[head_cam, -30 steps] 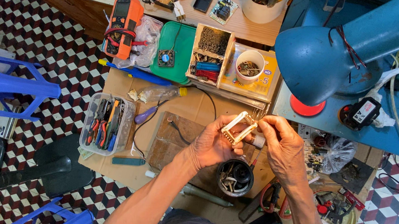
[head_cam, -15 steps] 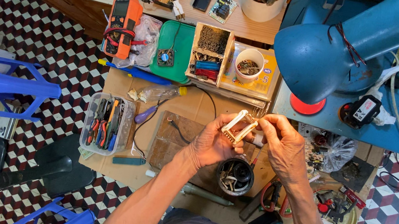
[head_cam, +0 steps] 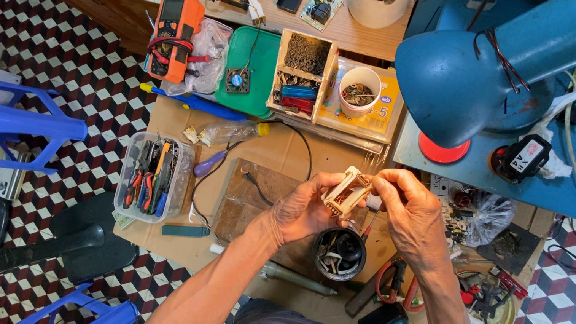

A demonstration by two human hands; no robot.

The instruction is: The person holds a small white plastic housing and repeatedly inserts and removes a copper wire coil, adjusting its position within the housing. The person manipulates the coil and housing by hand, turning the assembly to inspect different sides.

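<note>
Left hand (head_cam: 299, 214): grip pinched the beige plastic frame (head_cam: 346, 191) | Right hand (head_cam: 410, 216): fingertips pressed on frame's right end | Frame: held above round tin (head_cam: 340, 253), over cardboard-covered bench (head_cam: 179, 118).

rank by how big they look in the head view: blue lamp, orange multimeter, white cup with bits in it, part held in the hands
1. blue lamp, though it sits nearer the camera
2. orange multimeter
3. white cup and held part: look alike, no ranking

I see the bobbin frame (head_cam: 347, 191) held between both hands, directly above the round cup (head_cam: 339, 253). The tool tray (head_cam: 151, 187) lies to their left; the lamp (head_cam: 487, 70), possibly table-mounted, sits behind.
</note>
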